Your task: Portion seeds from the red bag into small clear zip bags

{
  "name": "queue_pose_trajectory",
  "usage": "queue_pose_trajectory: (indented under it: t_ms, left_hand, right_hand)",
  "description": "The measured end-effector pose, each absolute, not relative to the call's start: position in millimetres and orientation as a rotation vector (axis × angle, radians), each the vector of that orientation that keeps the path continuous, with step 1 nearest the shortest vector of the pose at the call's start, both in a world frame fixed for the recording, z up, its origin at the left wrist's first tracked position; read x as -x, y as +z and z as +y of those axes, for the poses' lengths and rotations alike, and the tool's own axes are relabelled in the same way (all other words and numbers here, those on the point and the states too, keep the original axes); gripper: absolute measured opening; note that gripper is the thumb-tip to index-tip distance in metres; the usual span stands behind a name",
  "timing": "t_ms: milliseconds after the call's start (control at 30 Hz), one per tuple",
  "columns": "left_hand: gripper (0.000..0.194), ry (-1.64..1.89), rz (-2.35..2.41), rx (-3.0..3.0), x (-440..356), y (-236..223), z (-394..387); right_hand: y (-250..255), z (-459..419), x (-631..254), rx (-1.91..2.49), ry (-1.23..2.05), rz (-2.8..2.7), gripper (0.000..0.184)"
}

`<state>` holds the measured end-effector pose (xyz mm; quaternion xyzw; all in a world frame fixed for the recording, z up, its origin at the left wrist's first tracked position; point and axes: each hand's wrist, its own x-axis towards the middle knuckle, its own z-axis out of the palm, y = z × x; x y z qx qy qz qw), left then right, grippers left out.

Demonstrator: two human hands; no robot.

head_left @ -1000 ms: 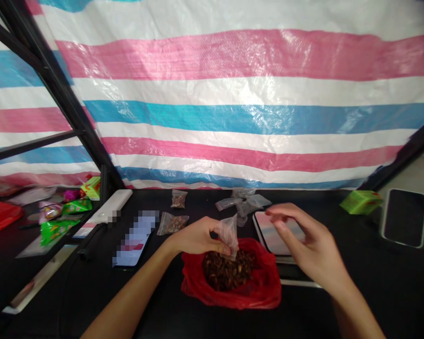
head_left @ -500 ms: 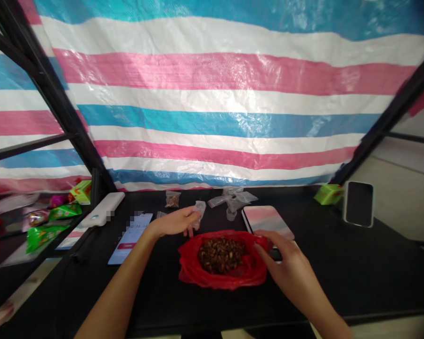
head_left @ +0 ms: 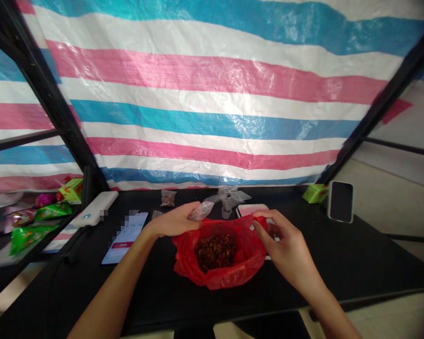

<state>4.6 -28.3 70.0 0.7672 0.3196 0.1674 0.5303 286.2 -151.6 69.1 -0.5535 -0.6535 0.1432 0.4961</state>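
Observation:
A red plastic bag sits on the black table in front of me, its mouth spread wide. Small brown dried pieces, too small to name, lie heaped inside it. The fingers of my right hand pinch the bag's right rim, which is pulled up. At the bag's far left rim is my left hand, closed on a small clear plastic bag. Its fingertips are partly hidden by the red rim. Behind the right hand, a flat pink-and-white object is mostly covered by the red bag.
Farther back lie a small filled clear bag and several clear bags. A phone and a white device are on the left. At right stand a green box and another phone. A striped sheet hangs behind.
The right hand has raised the red bag's rim, so its mouth stands higher. My left hand, with the clear bag, has come to the red bag's far rim.

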Motion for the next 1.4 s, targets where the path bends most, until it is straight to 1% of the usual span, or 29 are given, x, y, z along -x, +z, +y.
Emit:
queue_pose_trajectory:
  t_ms: [167,300,367,467,500,567,600,667,700,767,833,900,967,1000,1067,1133,1233,1333,1400]
  left_hand:
    - [0.028,0.350,0.799,-1.855,0,70,-24]
    - [0.023,0.586,0.915,-1.995,-1,69,-21]
    - [0.023,0.704,1.000,-2.066,-3,68,-21]
    - [0.027,0.809,1.020,-2.087,-9,65,-23]
    - [0.028,0.829,1.010,-2.087,-12,64,-24]
    - [0.026,0.844,0.993,-2.098,-18,63,-26]
    - [0.024,0.849,0.982,-2.107,-20,62,-27]
    - [0.022,0.865,0.947,-2.125,-24,61,-28]
    - [0.022,0.871,0.924,-2.136,-25,60,-27]
    - [0.026,0.860,0.886,-2.162,-23,59,-25]
    - [0.039,0.864,0.923,-2.182,-19,55,-19]
    - [0.047,0.906,1.109,-2.216,-12,49,-10]
    - [0.048,0.932,1.465,-2.260,-4,39,1]
    - [0.050,0.899,1.681,-2.267,0,33,6]
    - [0.054,0.729,2.053,-2.245,7,22,13]
    - [0.054,0.496,2.215,-2.230,12,14,17]
    - [0.045,0.294,2.191,-2.314,13,8,16]
    - [0.034,0.282,2.124,-2.403,10,8,14]
    - [0.028,0.345,2.043,-2.437,7,10,15]
  right_hand:
    - [81,-154,-290,1.351,0.352,-1.791,0.020]
    - [85,-156,-299,1.365,0.293,-1.908,0.021]
    - [84,-153,-300,1.403,0.144,-1.977,0.021]
    - [89,-143,-291,1.484,-0.170,-1.923,0.022]
    - [92,-138,-284,1.480,-0.206,-1.905,0.022]
    - [98,-123,-267,1.390,-0.133,-1.961,0.027]
    - [101,-115,-257,1.325,-0.079,-2.006,0.033]
    - [103,-94,-239,1.192,-0.013,-2.143,0.050]
    - [103,-82,-232,1.131,0.021,-2.198,0.049]
    - [99,-58,-226,1.058,0.099,-2.253,0.031]
    - [92,-34,-234,1.063,0.172,-2.218,0.016]
    - [81,-10,-255,1.174,0.147,-2.078,0.015]
    - [66,10,-283,1.313,-0.014,-1.985,0.021]
    - [57,19,-298,1.377,-0.106,-1.958,0.023]
    - [41,30,-324,1.500,-0.205,-1.983,0.027]
    - [28,33,-340,1.559,-0.240,-1.941,0.034]
    - [18,30,-343,1.603,-0.275,-1.880,0.044]
    - [19,25,-332,1.609,-0.281,-1.862,0.040]
    - [24,21,-324,1.595,-0.294,-1.849,0.037]
